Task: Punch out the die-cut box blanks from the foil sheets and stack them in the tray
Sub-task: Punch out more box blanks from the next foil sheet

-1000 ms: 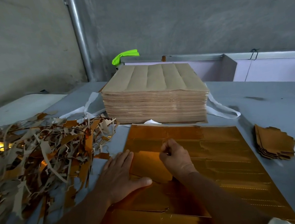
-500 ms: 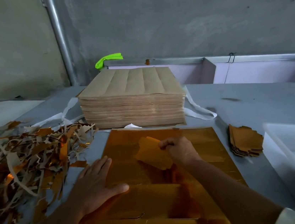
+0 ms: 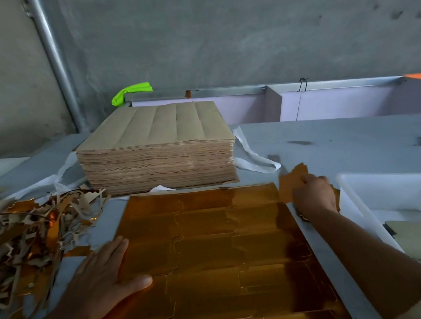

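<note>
A gold die-cut box blank is sitting pinched in the curled fingers of the right hand, just past the right edge of the large gold foil sheet and near the white plastic tray. The left hand is pressing flat on the sheet's left edge, fingers straight. A tall stack of brown card sheets is standing behind on the grey table.

A grey table bears a tall stack of brown sheets at the back, white strips beside it. A foil sheet lies flat just in front, scraps heaped at its left, a white tray at its right.
</note>
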### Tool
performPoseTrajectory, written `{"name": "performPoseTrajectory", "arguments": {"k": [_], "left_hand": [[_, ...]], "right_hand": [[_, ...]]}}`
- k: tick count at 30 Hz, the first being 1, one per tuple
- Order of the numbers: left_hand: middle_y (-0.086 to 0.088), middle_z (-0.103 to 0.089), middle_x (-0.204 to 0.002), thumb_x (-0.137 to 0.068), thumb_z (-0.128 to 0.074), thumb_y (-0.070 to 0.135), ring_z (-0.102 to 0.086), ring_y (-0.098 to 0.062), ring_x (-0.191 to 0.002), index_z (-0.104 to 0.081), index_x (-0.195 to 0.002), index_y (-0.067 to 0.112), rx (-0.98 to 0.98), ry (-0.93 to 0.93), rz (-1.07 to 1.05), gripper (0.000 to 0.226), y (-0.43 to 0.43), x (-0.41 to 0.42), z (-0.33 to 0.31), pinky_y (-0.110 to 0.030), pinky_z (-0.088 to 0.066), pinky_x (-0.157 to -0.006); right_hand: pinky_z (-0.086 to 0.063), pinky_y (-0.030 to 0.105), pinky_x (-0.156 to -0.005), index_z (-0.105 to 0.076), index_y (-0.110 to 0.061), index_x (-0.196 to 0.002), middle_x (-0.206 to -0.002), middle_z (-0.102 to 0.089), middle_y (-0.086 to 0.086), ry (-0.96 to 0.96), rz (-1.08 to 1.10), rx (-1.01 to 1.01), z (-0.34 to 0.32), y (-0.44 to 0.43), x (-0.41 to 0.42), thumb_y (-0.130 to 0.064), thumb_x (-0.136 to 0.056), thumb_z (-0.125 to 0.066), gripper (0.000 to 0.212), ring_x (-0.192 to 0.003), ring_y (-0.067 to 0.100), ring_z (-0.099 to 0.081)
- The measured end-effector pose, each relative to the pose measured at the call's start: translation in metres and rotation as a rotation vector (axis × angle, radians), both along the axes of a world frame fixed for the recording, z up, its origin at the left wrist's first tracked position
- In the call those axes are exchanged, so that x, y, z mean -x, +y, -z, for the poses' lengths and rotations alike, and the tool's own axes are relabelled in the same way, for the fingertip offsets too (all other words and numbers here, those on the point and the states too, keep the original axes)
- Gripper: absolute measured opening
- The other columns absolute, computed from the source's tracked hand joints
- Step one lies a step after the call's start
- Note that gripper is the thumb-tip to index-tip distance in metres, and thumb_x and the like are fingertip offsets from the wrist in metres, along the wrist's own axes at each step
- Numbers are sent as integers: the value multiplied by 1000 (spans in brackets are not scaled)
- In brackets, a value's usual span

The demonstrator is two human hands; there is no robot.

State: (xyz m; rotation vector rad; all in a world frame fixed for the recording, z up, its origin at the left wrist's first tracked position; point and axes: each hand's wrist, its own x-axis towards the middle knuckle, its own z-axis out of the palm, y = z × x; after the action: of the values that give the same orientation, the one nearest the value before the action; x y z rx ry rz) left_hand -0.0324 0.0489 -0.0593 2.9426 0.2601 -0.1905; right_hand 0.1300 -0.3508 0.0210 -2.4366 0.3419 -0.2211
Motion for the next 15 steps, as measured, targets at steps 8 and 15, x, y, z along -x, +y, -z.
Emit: {"name": "performPoseTrajectory", "arguments": {"k": [8, 15], "left_hand": [[12, 15, -164, -46, -9, 107, 5, -12, -151, 14, -155, 32, -7, 21, -5, 134, -1, 1, -2, -40, -4, -122], [13, 15, -164, -48, -10, 106, 5, -13, -151, 13, -155, 33, 5, 13, -6, 132, -3, 1, -3, -41, -4, -122]], "right_hand": [[-42, 44, -84, -51, -7, -120, -127, -55, 19, 88, 78, 126, 21, -20, -22, -36, -98, -35, 39, -115, 39, -52], [-43, 41, -81, -55, -12, -127, -135, -49, 13, 232, 29, 361, 27, -21, -10, -30, -95, -42, 39, -113, 36, -56]]}}
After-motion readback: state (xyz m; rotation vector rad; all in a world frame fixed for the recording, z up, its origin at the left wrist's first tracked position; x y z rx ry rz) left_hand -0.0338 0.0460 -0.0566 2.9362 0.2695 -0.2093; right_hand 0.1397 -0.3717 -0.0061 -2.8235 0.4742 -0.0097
